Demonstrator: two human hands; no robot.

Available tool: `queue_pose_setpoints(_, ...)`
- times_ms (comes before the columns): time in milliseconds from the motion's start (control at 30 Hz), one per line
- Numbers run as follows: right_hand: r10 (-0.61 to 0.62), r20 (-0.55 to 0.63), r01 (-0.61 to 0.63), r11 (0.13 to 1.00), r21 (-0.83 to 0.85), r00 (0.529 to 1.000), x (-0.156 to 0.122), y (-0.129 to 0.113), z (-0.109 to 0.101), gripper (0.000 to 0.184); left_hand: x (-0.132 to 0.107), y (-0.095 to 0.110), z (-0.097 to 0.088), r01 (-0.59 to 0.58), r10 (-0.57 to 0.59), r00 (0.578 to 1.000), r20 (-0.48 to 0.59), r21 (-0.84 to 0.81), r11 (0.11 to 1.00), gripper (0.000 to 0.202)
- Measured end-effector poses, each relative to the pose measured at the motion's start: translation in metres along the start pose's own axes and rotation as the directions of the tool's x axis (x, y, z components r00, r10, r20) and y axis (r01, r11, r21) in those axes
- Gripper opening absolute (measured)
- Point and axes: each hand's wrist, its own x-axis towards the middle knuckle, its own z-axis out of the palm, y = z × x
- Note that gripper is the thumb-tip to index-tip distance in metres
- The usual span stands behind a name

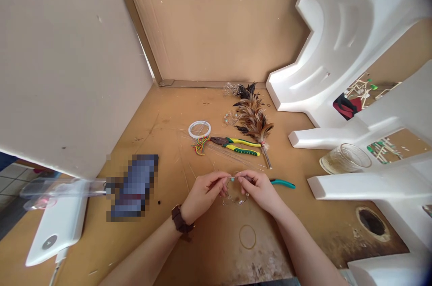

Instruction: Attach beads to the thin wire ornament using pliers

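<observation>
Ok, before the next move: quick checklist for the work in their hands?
Grip: ok, left hand and right hand both pinch the beaded wire at the fingertips.
Teal bead: ok, it shows at the left fingertips.
Teal-handled pliers: ok, in reach, sticking out from under the right hand.
Yellow-and-green pliers: ok, lying on the board farther up, untouched.
Wire ends: cannot tell, too thin and hidden by fingers.
</observation>
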Motion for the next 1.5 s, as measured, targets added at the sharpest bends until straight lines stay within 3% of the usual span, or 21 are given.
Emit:
queue_pose_setpoints(267,-0.072,0.034,0.076,0.984,-0.158,0.997,-0.006,-0.004,0.002,0.021,-0.002,-0.004,0.002,-0.056,0.050,0.998,0.028,0.307,0.950,0.026)
queue_pose_setpoints(500,-0.166,0.105,0.189,0.941,-0.279,0.981,-0.010,-0.011,0.002,0.035,-0.004,-0.009,0.004,-0.251,0.213,0.968,0.135,0.613,0.749,0.027)
queue_pose_setpoints(667,-0.168,0.098,0.190,0.930,-0.315,0.981,-0.010,-0.010,0.002,0.035,-0.005,-0.008,0.003,-0.283,0.202,0.959,0.200,0.701,0.654,0.028)
queue_pose_setpoints(867,-0.172,0.124,0.204,0.922,-0.328,0.977,-0.009,-0.012,0.002,0.033,-0.004,-0.002,0.002,-0.261,0.140,0.965,0.223,0.748,0.611,0.025)
queue_pose_setpoints(1133,-0.147,0.107,0.165,0.970,-0.179,0.983,-0.007,-0.007,0.004,0.024,-0.002,0.006,-0.007,-0.241,0.155,0.968,0.198,0.553,0.797,0.026)
queue_pose_setpoints(1267,-0.099,0.070,0.106,0.988,-0.108,0.993,-0.006,-0.006,0.002,0.021,0.000,0.008,-0.007,-0.167,0.137,0.985,0.102,0.400,0.901,0.025)
queue_pose_setpoints(1400,-0.075,0.143,0.086,0.994,-0.072,0.987,-0.007,-0.007,0.000,0.025,0.001,0.010,-0.006,-0.102,0.107,0.994,-0.017,0.180,0.978,0.022)
queue_pose_setpoints(1500,-0.055,0.182,0.047,0.998,0.044,0.982,-0.006,-0.006,0.000,0.024,0.002,0.009,-0.006,-0.012,0.010,1.000,-0.027,-0.083,0.996,0.022)
